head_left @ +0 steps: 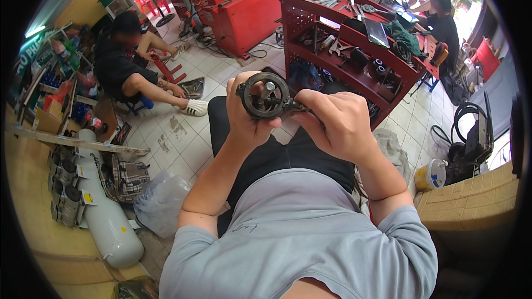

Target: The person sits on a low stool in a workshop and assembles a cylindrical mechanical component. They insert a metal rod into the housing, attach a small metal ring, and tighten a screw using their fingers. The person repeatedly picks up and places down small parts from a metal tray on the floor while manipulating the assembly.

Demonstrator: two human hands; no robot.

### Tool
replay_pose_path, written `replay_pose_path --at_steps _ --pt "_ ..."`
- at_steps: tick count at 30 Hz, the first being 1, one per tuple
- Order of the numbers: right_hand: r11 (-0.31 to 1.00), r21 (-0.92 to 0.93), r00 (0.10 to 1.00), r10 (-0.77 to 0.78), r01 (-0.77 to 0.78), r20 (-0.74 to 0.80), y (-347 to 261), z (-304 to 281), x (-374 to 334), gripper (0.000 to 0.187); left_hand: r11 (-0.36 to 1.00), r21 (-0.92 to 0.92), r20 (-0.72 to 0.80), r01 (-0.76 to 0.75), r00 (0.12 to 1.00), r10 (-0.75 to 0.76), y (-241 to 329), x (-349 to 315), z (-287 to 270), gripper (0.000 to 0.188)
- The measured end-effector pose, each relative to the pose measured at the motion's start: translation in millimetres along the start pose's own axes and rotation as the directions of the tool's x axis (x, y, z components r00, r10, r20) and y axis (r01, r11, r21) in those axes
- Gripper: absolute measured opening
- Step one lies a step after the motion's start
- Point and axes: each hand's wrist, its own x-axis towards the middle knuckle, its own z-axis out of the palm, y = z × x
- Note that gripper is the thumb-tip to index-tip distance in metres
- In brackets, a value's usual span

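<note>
In front of my lap, a round, dark metal machine part (265, 113) is held up in the air. It is a thick ring with an open middle, and a shiny bolt-like pin (269, 87) shows inside it. My left hand (244, 119) is wrapped round the ring from the left and below, its thumb under the lower rim. My right hand (339, 124) is closed at the ring's right side, thumb and bent forefinger pinching a small dark piece that sticks out there. The fingers partly hide that piece, so its kind cannot be made out.
Ahead to the right stands a red tool trolley (343, 65) with wrenches and parts. A seated person (124, 61) is at the left, another (443, 27) at the far right. A grey gas cylinder (113, 227), a plastic bag (163, 199) and a white bucket (429, 177) are nearby.
</note>
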Motion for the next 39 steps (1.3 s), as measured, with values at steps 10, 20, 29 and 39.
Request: replay_pose_path --at_steps 10,20,29,39 --pt "0.962 0.220 0.987 0.156 -0.160 0.037 1.8 13.0 -5.0 0.019 0.999 -0.043 -0.026 0.008 1.000 -0.009 -3.8 -5.4 4.1 0.071" --pt "0.717 0.523 0.887 0.380 -0.461 0.261 6.9 13.6 -1.7 0.023 0.988 -0.141 0.066 0.069 0.996 -0.060 -7.3 -10.0 1.9 0.060" --pt "0.992 -0.091 0.993 0.082 -0.090 -0.085 15.8 18.2 -0.6 0.018 0.955 -0.216 0.107 0.202 0.977 -0.182 11.8 3.2 7.4 0.036" --pt "0.953 0.044 0.950 0.301 -0.298 -0.087 30.8 30.8 -2.0 0.025 0.415 -0.598 0.337 0.686 0.685 -0.645 13.0 -10.9 27.6 0.039"
